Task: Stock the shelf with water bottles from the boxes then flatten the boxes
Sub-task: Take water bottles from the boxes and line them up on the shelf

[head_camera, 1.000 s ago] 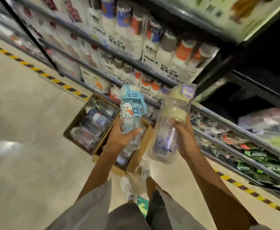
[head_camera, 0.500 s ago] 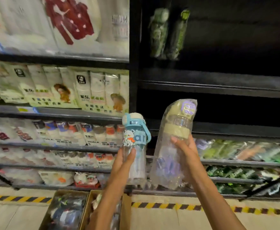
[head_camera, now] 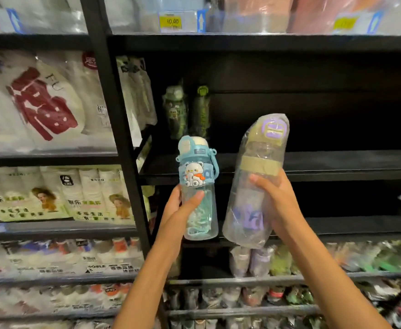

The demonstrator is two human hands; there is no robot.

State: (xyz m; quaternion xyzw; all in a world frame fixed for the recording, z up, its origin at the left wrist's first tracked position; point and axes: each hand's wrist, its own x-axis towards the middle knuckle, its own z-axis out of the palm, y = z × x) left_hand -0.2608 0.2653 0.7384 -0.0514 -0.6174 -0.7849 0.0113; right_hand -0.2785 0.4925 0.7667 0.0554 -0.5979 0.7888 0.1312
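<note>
While we hold both bottles up before the dark shelf (head_camera: 289, 173), our left hand (head_camera: 180, 207) grips the blue bottle (head_camera: 198, 186) low on its body, upright, cap up. Our right hand (head_camera: 277, 205) wraps the wrapped purple bottle (head_camera: 257, 184) at mid-body, its long axis tilting rightward, cap up. Beyond, near the board's left end, stand two green bottles (head_camera: 186, 110); the blue bottle is nearer them.

Two bottles held up before a shelf.
Left hand (head_camera: 179, 207) holds the small bottle (head_camera: 198, 186), left of the wrapped bottle (head_camera: 254, 186) in the right hand (head_camera: 280, 203); shelf (head_camera: 337, 160) behind.
</note>
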